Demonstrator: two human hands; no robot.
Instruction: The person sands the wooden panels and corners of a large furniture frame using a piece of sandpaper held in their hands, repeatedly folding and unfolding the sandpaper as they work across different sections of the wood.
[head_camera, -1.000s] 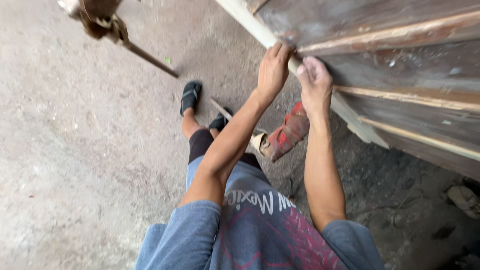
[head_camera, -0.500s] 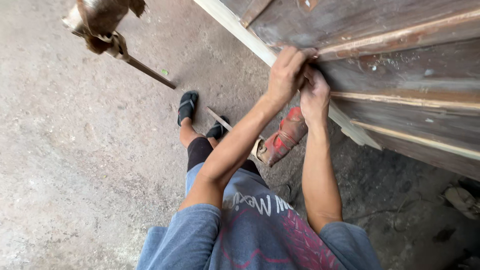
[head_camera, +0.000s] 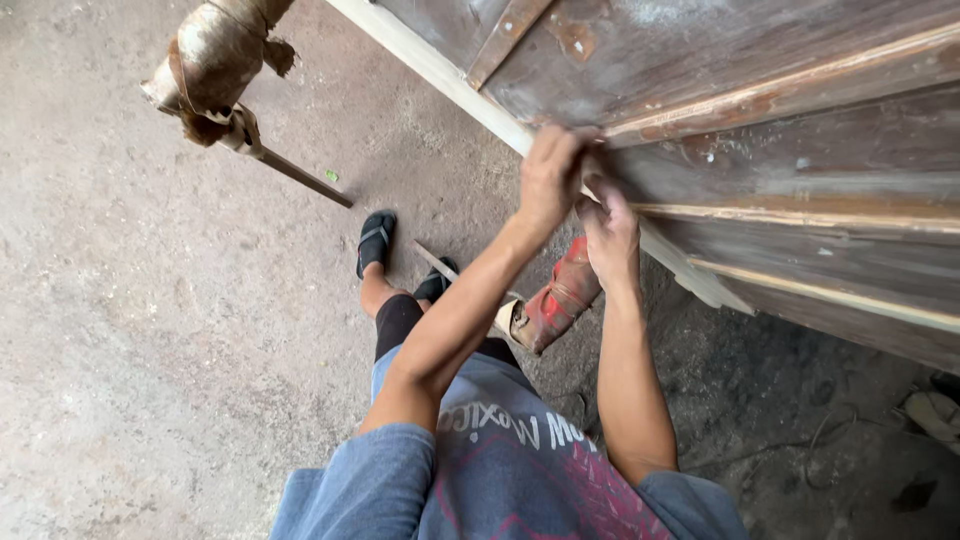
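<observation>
A large weathered wooden panel with pale trim strips leans across the upper right. My left hand is curled over its pale lower edge strip, fingers wrapped on the wood. Just below and to the right, my right hand presses against the same edge, its fingers pinched on the strip where a trim line meets it. Both forearms reach up from my grey-blue shirt at the bottom.
A red-wrapped object lies by my legs, a thin stick beside it. My feet wear black sandals. A wrapped post with a dark rod stands upper left. Rough concrete floor; debris at lower right.
My hands have drawn closer together on the panel edge; the right hand has slid down under the left. The view has shifted slightly.
</observation>
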